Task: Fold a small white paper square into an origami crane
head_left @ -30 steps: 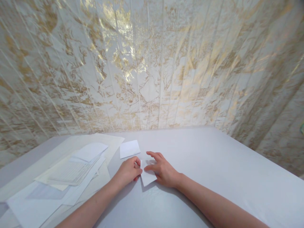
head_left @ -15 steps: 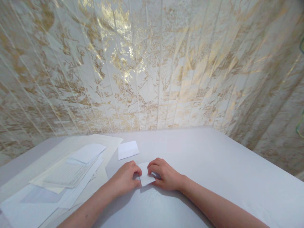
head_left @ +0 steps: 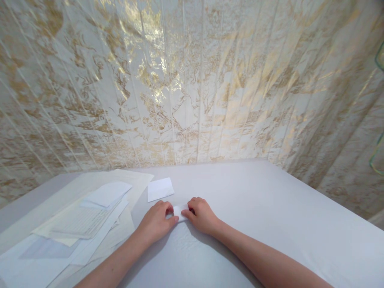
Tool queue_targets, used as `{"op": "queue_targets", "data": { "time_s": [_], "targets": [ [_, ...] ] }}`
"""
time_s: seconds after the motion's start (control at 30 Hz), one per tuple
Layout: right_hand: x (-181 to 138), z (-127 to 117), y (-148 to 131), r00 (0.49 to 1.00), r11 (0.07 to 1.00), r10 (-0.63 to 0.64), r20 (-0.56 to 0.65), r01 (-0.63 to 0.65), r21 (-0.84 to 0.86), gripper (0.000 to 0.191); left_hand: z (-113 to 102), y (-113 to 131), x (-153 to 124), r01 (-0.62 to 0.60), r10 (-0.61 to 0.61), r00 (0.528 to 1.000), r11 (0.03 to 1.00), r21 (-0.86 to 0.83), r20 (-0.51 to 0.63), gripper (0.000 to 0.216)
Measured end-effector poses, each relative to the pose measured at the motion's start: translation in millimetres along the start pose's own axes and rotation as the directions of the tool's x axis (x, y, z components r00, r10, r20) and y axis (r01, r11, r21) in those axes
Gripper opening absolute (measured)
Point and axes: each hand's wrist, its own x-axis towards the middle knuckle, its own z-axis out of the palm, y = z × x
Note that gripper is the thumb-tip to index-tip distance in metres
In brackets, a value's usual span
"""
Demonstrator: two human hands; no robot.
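Note:
A small piece of folded white paper (head_left: 180,213) lies between my two hands near the middle of the table. My left hand (head_left: 158,221) grips its left end, thumb at the near edge and fingers curled at the far side. At the right end my right hand (head_left: 201,215) pinches it, with the thumb lying on top and the fingers bent behind. Both hands partly cover the paper's ends. Just beyond my left hand rests another folded white paper (head_left: 161,189), untouched.
To the left lies a spread of loose sheets, among them a printed page (head_left: 85,222), a white folded sheet (head_left: 108,193) and large cream paper (head_left: 132,176). The white table (head_left: 270,208) meets a gold-patterned curtain (head_left: 186,88) at its far edge.
The paper's near part has been folded over away from me, so it now shows as a narrower strip. My right thumb has moved from the near edge onto its top.

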Motion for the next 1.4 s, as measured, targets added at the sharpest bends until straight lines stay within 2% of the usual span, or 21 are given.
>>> {"op": "queue_targets", "data": {
  "time_s": [0.1,0.17,0.2,0.3,0.4,0.5,0.6,0.73,0.87,0.97,1.17,1.4],
  "targets": [
    [-2,-2,0,1.000,0.999,0.013,-0.005,-0.013,0.050,0.019,2,-1,-1,-0.016,0.017,0.999,0.999,0.029,-0.037,0.046],
    [-3,-3,1,1.000,0.988,0.012,-0.023,-0.008,0.153,0.009,3,0,-1,0.002,0.001,0.999,0.998,0.066,-0.039,0.054],
    [-4,-3,2,0.999,0.976,0.011,-0.037,-0.003,0.219,0.003,3,1,-2,0.015,-0.013,0.999,0.997,0.077,-0.032,0.055],
    [-7,-5,5,0.998,0.917,0.029,-0.063,-0.001,0.398,0.009,3,4,-3,0.050,-0.050,0.999,0.997,0.063,0.012,0.047],
    [-9,-6,6,0.998,0.880,0.031,-0.048,-0.005,0.475,0.010,3,4,-3,0.074,-0.074,0.997,0.997,-0.021,0.007,0.039],
    [-9,-9,4,1.000,0.870,0.002,-0.028,0.012,0.493,0.008,7,2,-2,0.034,-0.034,0.999,0.966,-0.258,0.008,0.034],
    [-9,-10,3,1.000,0.862,-0.009,-0.018,0.017,0.507,0.004,12,2,-2,0.015,0.030,0.997,0.832,-0.555,0.072,0.029],
    [-9,-8,4,0.995,0.864,0.098,0.031,-0.101,0.493,0.004,13,7,-3,0.027,0.011,0.999,0.683,-0.730,0.046,0.030],
    [-10,-5,4,0.987,0.824,0.159,0.011,-0.139,0.550,0.009,8,15,-6,0.107,-0.105,0.993,0.586,-0.803,0.055,0.028],
    [-11,-5,1,0.984,0.809,0.178,-0.004,-0.144,0.570,0.011,6,19,-7,0.142,-0.183,0.982,0.570,-0.810,0.044,0.021],
    [-11,-8,-2,0.981,0.829,0.189,-0.046,-0.135,0.543,0.011,11,14,-5,0.093,-0.176,0.984,0.596,-0.798,-0.017,0.017],
    [-12,-7,-2,0.984,0.895,0.139,-0.111,-0.077,0.440,0.012,11,15,-5,0.097,-0.200,0.979,0.596,-0.797,-0.030,0.017]
  ]
}}
